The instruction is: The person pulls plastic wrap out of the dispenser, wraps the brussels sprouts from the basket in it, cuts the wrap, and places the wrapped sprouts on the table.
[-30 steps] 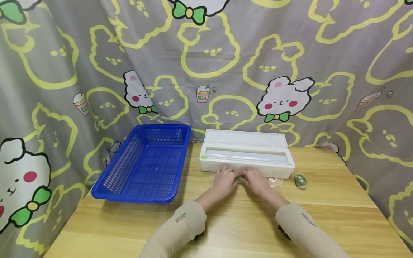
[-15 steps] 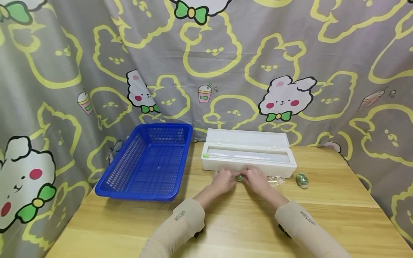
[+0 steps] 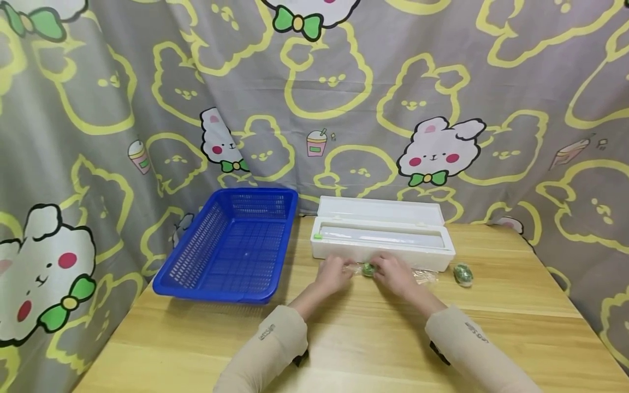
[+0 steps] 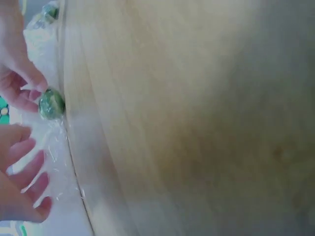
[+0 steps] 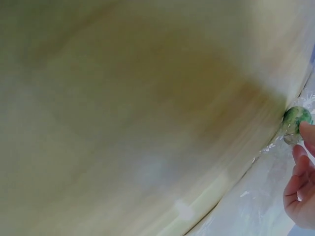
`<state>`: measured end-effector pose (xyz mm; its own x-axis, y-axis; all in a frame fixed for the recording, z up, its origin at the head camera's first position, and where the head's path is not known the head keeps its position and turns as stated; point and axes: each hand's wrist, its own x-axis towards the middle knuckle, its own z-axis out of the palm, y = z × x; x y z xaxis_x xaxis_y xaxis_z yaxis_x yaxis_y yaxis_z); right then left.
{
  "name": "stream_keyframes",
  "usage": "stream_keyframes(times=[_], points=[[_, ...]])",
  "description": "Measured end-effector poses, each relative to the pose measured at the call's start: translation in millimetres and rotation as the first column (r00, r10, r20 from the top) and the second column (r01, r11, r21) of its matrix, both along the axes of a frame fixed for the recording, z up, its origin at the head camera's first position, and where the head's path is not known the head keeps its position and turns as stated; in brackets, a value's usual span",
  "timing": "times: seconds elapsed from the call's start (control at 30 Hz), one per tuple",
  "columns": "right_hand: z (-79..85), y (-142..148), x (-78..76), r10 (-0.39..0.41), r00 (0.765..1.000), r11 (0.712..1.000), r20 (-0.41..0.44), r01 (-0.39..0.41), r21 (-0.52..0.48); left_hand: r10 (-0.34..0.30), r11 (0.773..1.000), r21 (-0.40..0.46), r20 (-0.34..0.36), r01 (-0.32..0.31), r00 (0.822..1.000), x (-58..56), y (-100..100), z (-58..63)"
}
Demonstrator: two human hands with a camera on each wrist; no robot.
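Note:
A small round green item (image 3: 368,269), wrapped in clear cling film, sits on the table between the hands. My right hand (image 3: 394,274) pinches it from its right side; the right wrist view shows the fingertips on the green item (image 5: 297,120). To its left is my left hand (image 3: 334,274), apart from it over the film; in the left wrist view that hand (image 4: 22,174) has its fingers loosely spread and nothing in them. A loose sheet of cling film (image 3: 425,276) stretches out on both sides of the green item, partly hidden under the hands.
Just behind the hands stands a long white cling film box (image 3: 383,254), lid raised, with a green slider (image 3: 318,236) at its left end. Another wrapped green item (image 3: 463,275) lies to the right. A blue plastic basket (image 3: 223,292) stands on the left. A patterned curtain (image 3: 344,125) hangs behind.
My left hand has moved left, away from the green item, and its fingers have loosened. The right hand stays at the item. The head view has shifted slightly.

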<state>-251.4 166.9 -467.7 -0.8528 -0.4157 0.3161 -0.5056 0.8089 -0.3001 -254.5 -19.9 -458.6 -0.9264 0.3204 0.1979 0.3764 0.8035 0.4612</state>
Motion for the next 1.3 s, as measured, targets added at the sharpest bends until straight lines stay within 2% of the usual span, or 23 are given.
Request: stream_keyframes(times=[0.07,0.13,0.17,0.23,0.3,0.4,0.47,0.53,0.6,0.77,0.93,0.97,1.03,1.17,1.23,1.3], points=[[-0.6,1,1.1,-0.007,1.000,1.000,-0.019,0.007,0.003,0.099,0.990,0.109,-0.077,-0.090,0.992,-2.6,-1,-0.7],[-0.8,1,2.3,-0.014,1.000,1.000,-0.027,0.014,0.006,0.217,0.953,0.245,-0.135,-0.180,0.967,-6.1,-1,-1.2],[-1.1,1,2.7,-0.018,0.999,1.000,-0.026,0.018,0.009,0.280,0.924,0.311,-0.149,-0.224,0.949,-8.3,-2,-1.4],[-1.4,1,3.4,-0.025,1.000,1.000,-0.014,0.025,0.016,0.389,0.853,0.432,-0.148,-0.295,0.909,-12.7,-1,-1.4],[-1.9,1,3.9,-0.034,0.999,0.999,0.001,0.034,0.024,0.486,0.769,0.522,-0.102,-0.370,0.868,-17.7,-2,-1.8],[-2.3,1,4.1,-0.051,0.998,0.998,0.022,0.050,0.029,0.574,0.655,0.597,0.004,-0.463,0.819,-25.9,-3,-3.9],[-2.3,1,3.9,-0.057,0.998,0.998,0.028,0.056,0.025,0.595,0.603,0.619,0.071,-0.503,0.800,-31.7,-4,-6.8],[-2.0,0,3.7,-0.060,0.998,0.998,0.031,0.060,0.020,0.586,0.579,0.641,0.103,-0.504,0.804,-36.8,-5,-10.3],[-2.1,-1,3.1,-0.060,0.998,0.998,0.031,0.059,0.020,0.558,0.564,0.671,0.120,-0.481,0.821,-41.1,-8,-14.3],[-3.2,-4,2.9,-0.059,0.997,0.998,0.042,0.059,0.008,0.457,0.558,0.712,0.166,-0.427,0.874,-48.1,-16,-22.2],[-3.6,-3,2.9,-0.062,0.997,0.998,0.048,0.062,-0.003,0.340,0.567,0.716,0.246,-0.407,0.908,-51.7,-26,-26.7],[-3.7,-3,2.7,-0.063,0.997,0.998,0.049,0.064,-0.006,0.318,0.564,0.722,0.259,-0.402,0.912,-52.5,-28,-27.6],[-3.9,-3,2.0,-0.059,0.997,0.998,0.051,0.060,-0.011,0.265,0.544,0.752,0.268,-0.373,0.926,-54.8,-33,-30.1],[-3.0,-2,0.7,-0.043,0.997,0.999,0.063,0.044,-0.003,0.180,0.522,0.799,0.239,-0.299,0.954,-58.5,-41,-34.5],[-0.8,-2,0.9,-0.038,0.997,0.999,0.067,0.038,0.006,0.158,0.530,0.803,0.222,-0.273,0.962,-60.0,-43,-36.7],[3.7,-3,1.8,-0.030,0.997,1.000,0.064,0.030,-0.003,0.152,0.547,0.795,0.216,-0.264,0.964,-59.8,-44,-38.4]])
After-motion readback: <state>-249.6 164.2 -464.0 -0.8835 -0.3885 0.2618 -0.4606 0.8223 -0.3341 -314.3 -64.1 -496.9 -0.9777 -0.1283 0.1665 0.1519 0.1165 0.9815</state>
